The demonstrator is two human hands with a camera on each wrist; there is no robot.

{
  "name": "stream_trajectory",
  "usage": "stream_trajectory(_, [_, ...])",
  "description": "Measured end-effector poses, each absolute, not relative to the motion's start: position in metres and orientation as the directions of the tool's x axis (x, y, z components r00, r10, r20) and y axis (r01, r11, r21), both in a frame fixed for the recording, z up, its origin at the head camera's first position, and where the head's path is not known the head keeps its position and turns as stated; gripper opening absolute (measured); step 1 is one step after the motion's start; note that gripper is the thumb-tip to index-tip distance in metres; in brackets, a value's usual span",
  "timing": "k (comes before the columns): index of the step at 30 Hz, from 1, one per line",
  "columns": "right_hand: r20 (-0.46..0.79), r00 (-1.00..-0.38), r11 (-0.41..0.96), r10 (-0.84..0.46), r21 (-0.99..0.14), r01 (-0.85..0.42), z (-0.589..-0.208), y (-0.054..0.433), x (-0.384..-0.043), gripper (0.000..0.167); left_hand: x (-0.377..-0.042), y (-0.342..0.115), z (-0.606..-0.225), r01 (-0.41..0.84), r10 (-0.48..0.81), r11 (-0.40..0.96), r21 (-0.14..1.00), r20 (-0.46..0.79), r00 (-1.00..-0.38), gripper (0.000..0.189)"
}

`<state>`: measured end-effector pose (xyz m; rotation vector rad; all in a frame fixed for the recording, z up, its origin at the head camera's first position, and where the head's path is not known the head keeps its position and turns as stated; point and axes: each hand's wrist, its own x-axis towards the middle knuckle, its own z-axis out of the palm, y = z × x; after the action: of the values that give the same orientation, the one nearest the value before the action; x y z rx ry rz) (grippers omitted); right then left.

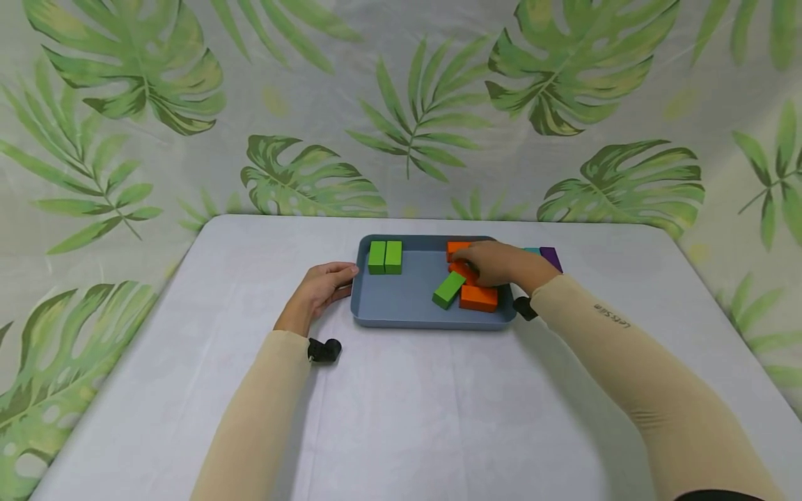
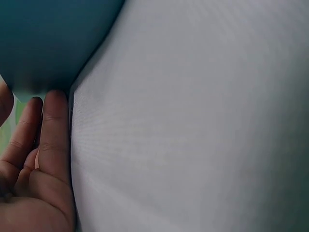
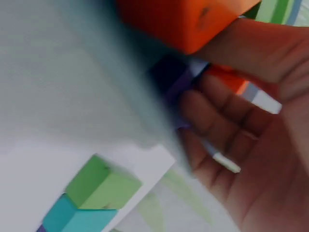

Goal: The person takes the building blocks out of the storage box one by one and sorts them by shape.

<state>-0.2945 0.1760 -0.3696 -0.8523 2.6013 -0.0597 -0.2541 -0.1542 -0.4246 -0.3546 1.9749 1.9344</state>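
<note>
On the table lies a blue-grey tray (image 1: 413,324). My left hand (image 1: 326,284) touches its left side; in the left wrist view the fingers (image 2: 54,130) lie straight against the outer wall. Over the tray's right part, my right hand (image 1: 498,263) pinches an orange block (image 1: 462,270) between thumb and fingers, which partly hide it. Another orange block (image 1: 457,248) sits behind it and a third orange block (image 1: 479,299) in front. A green block (image 1: 449,290) lies aslant beside them. Below my right fingertips, a purple block (image 3: 170,77) shows in the right wrist view.
Two green blocks (image 1: 385,257) stand side by side in the tray's back left corner. Beyond its right side, a teal block (image 1: 531,250) and a purple block (image 1: 551,258) lie on the white tablecloth (image 1: 401,403), partly hidden by my right arm. A leaf-patterned cloth hangs behind.
</note>
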Motion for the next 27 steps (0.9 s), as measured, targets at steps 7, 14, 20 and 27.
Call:
stream_trajectory(7, [-0.327,-0.752,0.82,-0.573,-0.213,-0.531,-0.372,0.181,-0.296,0.051,-0.255,-0.155,-0.424,-0.419,0.064,0.043,0.907,-0.421,-0.905,0.043])
stream_trajectory(14, [-0.265,-0.769,0.811,-0.582,-0.254,-0.526,-0.368,0.185,-0.297,0.056,-0.253,-0.154,-0.423,-0.419,0.066,0.049,0.906,-0.422,-0.904,0.044])
stream_trajectory(20, [-0.199,-0.809,0.81,-0.553,-0.358,-0.465,-0.362,0.19,-0.296,0.067,-0.253,-0.155,-0.423,-0.416,0.062,0.042,0.908,-0.418,-0.906,0.043])
stream_trajectory(27, [-0.174,-0.835,0.801,-0.523,-0.436,-0.41,-0.361,0.193,-0.292,0.067,-0.253,-0.154,-0.423,-0.414,0.062,0.051,0.909,-0.417,-0.907,0.044])
